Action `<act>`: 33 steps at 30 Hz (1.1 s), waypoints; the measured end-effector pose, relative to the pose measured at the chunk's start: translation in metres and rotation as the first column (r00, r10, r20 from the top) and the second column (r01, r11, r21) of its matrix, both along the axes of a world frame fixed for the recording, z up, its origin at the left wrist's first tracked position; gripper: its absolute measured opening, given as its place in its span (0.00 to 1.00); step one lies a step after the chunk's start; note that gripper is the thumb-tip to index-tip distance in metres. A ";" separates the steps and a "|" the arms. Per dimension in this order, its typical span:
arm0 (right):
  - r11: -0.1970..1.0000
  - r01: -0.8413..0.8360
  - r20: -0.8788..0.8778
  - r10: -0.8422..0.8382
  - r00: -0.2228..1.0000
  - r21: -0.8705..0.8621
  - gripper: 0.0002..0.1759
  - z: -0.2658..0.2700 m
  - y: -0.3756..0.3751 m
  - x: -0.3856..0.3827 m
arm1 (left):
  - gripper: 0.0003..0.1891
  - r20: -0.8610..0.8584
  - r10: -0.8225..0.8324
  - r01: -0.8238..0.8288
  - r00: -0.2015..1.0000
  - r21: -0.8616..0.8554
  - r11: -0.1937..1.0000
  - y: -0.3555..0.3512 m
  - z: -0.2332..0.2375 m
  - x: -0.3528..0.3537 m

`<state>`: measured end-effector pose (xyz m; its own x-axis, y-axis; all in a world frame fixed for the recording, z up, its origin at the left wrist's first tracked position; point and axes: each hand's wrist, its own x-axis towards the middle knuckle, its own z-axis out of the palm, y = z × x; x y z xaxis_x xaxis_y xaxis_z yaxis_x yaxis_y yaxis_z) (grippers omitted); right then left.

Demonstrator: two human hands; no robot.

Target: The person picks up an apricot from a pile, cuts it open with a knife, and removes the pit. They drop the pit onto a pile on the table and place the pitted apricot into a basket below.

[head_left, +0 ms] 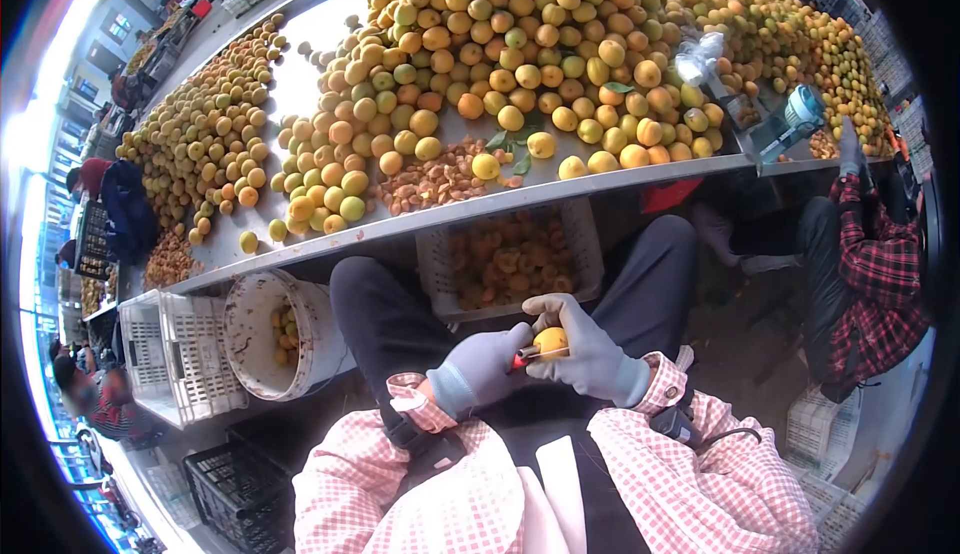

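Observation:
My right hand [592,356], in a grey glove, is closed around a yellow apricot [550,343] above my lap. My left hand [482,366], also gloved, is wrapped round a small red-handled tool [521,359]. Its metal end meets the near side of the apricot; the glove hides most of the tool, so its exact kind does not show. Just beyond my hands, between my knees, a pale plastic crate [592,254] holds opened apricot pieces [510,259].
A metal table [450,216] carries heaped apricots [480,44] and a pile of pits [430,182]. A blue-lidded bottle [795,119] stands at its edge. On the left are a white bucket [312,319] and white crate [150,354]. A person in plaid [880,279] sits right.

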<state>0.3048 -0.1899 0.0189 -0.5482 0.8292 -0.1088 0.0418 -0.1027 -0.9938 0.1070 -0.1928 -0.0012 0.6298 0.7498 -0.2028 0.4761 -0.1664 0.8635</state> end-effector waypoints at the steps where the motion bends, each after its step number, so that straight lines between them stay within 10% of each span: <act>1: 0.997 0.017 0.053 -0.013 0.999 -0.073 0.36 -0.004 0.000 -0.003 | 0.19 -0.150 0.013 0.002 0.989 0.097 0.995 0.002 0.006 0.001; 3: 0.951 0.074 -0.005 -0.079 0.997 -0.300 0.32 -0.007 0.001 -0.007 | 0.19 -0.220 0.102 -0.040 0.970 0.272 0.962 0.005 0.007 0.000; 6: 0.957 0.209 -0.083 -0.229 0.970 -0.199 0.29 -0.012 -0.005 -0.013 | 0.19 -0.036 0.193 -0.182 0.981 0.210 0.961 0.007 0.012 0.007; 7: 0.924 0.216 0.072 -0.251 0.965 0.317 0.27 -0.018 -0.003 -0.010 | 0.18 0.056 0.240 -0.246 0.969 0.165 0.955 0.006 0.013 0.009; 8: 0.918 0.220 0.076 -0.258 0.963 0.331 0.27 -0.014 0.006 -0.004 | 0.18 0.067 0.232 -0.241 0.970 0.176 0.954 0.009 0.014 0.011; 10: 0.812 0.091 0.004 -0.114 0.993 0.577 0.26 -0.004 0.027 0.004 | 0.19 0.292 0.454 -0.349 0.842 -0.348 0.870 0.009 0.014 0.012; 12: 0.898 0.141 -0.067 -0.124 0.990 0.417 0.23 -0.006 0.022 0.002 | 0.16 0.361 0.505 -0.308 0.784 -0.480 0.821 0.013 0.033 0.009; 14: 0.882 0.210 -0.381 -0.382 0.842 -0.422 0.22 -0.004 0.019 0.002 | 0.17 0.321 0.698 -0.157 0.640 -0.835 0.528 0.015 0.065 -0.003; 16: 0.822 0.096 -0.545 -0.455 0.704 -0.562 0.22 -0.001 0.024 0.010 | 0.22 0.355 0.675 -0.217 0.647 -0.763 0.609 0.015 0.060 -0.009; 18: 0.840 -0.025 -0.647 -0.398 0.651 -0.542 0.23 0.000 0.021 0.016 | 0.28 0.311 0.479 -0.441 0.821 -0.186 0.878 0.010 0.062 -0.008; 22: 0.950 0.047 -0.640 -0.245 0.728 -0.310 0.24 -0.004 0.017 0.010 | 0.26 0.086 0.306 -0.317 0.948 0.319 0.893 -0.001 0.059 -0.005; 33: 0.982 0.012 -0.623 -0.129 0.772 -0.188 0.26 0.010 0.002 -0.006 | 0.25 -0.001 0.228 -0.207 0.974 0.419 0.884 -0.014 0.048 -0.007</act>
